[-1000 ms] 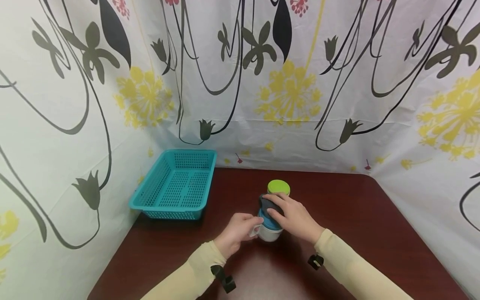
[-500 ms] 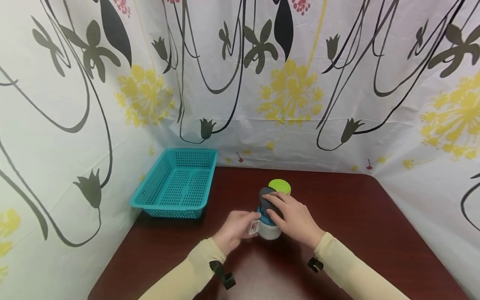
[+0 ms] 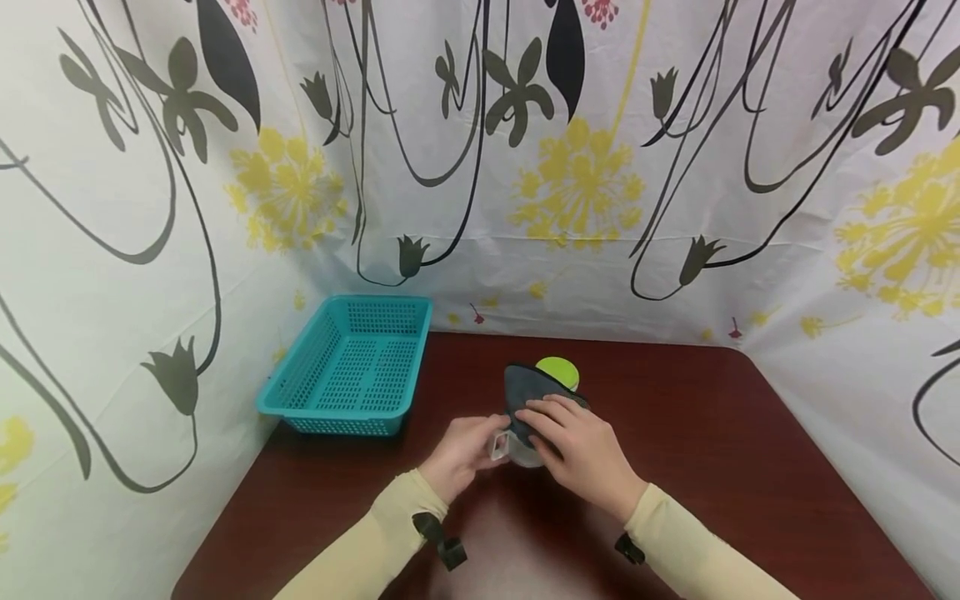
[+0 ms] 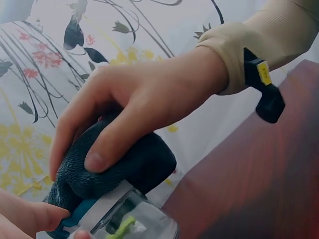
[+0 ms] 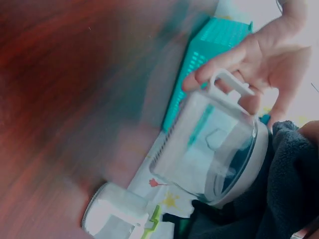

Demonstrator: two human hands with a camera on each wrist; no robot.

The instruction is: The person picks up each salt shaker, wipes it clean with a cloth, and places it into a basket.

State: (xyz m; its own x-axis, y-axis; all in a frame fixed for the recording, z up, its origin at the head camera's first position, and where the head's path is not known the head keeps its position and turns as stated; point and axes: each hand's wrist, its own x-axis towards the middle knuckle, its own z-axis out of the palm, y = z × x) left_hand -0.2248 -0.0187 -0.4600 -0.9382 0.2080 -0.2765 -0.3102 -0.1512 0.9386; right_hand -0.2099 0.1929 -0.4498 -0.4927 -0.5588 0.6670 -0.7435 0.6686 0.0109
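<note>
A clear jar (image 5: pixel 199 144) with a white collar, a blue lid (image 4: pixel 82 211) and a side handle (image 5: pixel 232 82) is between both hands. My left hand (image 3: pixel 459 457) grips the jar by its handle, with the thumb up at the lid's edge. My right hand (image 3: pixel 583 446) holds a dark grey-blue cloth (image 3: pixel 528 387) draped over the lid. In the left wrist view, the right thumb presses the bunched cloth from the near side. Most of the lid is hidden under the cloth in the head view.
Right behind the cloth stands a second clear jar (image 5: pixel 117 211) with a lime-green lid (image 3: pixel 557 372). A turquoise plastic basket (image 3: pixel 408 392) sits at the back left of the dark red table (image 3: pixel 675 400). Patterned curtains (image 3: pixel 465 208) rise behind the table and along its sides.
The cloth has unfolded wider and shifted left over the lid, hiding the blue that showed before. Jar and left hand have moved slightly left and away. The right fingers have spread over the cloth.
</note>
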